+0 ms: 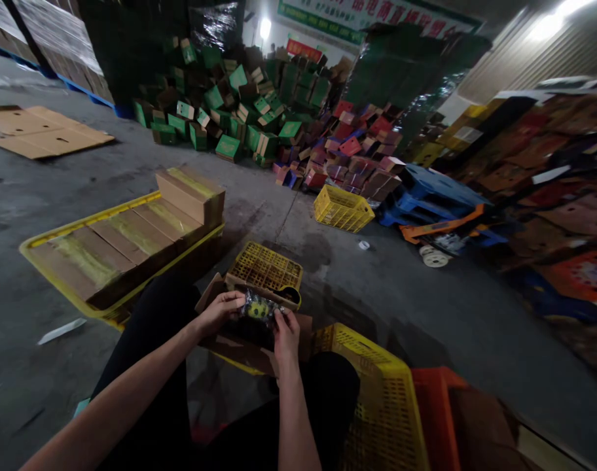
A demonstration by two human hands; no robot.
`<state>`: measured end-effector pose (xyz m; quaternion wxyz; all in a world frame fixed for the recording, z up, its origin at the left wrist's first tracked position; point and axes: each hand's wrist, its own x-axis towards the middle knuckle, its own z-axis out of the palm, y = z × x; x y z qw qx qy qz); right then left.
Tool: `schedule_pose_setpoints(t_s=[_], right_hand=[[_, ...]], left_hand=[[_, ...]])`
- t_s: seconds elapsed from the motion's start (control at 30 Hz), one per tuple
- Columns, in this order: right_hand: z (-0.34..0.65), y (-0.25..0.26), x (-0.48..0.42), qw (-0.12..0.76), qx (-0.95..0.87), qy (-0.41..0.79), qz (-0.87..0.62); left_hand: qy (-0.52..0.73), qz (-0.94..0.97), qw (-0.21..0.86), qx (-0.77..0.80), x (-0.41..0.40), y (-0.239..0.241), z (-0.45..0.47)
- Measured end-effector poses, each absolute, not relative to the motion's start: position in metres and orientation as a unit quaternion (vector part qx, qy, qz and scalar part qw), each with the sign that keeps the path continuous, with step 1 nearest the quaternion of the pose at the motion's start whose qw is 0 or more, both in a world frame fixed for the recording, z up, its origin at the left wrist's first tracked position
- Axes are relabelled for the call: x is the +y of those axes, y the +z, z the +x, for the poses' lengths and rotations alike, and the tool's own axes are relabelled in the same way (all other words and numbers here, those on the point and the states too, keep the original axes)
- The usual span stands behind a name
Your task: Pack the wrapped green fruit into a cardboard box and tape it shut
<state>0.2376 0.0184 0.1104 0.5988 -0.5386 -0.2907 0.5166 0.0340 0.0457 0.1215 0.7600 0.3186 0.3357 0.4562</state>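
Note:
My left hand [220, 309] and my right hand [286, 330] are both closed on a small shiny plastic packet [259, 307] with a yellow and black print. They hold it over an open brown cardboard box [230, 347] that rests on my lap. The left fingers pinch the packet's left end and the right fingers grip its right end. What is inside the box is too dark to make out.
A yellow crate [266, 268] sits just beyond the box, another yellow crate [377, 392] and an orange one [433, 405] at my right. A yellow tray of folded cartons [122, 239] lies at the left. Piles of green [230, 104] and red boxes [352, 150] stand farther off.

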Motion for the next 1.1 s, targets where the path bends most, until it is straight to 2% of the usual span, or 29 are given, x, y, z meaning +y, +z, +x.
schedule_pose_setpoints(t_s=[0.27,0.47,0.83,1.1], right_hand=[[0.232,0.1,0.017,0.561,-0.281,0.556,-0.545],[0.229,0.112,0.012,0.548,-0.275,0.632,-0.475],[0.231,0.118,0.011,0.566,-0.298,0.585,-0.499],[0.229,0.123,0.009,0.539,-0.324,0.585,-0.512]], left_hand=[[0.438,0.311,0.784,0.312,0.042,0.121,0.031],[0.437,0.289,0.793,0.311,0.046,0.116,0.028],[0.441,0.289,0.776,0.346,0.046,0.117,0.026],[0.455,0.304,0.765,0.338,0.043,0.115,0.032]])
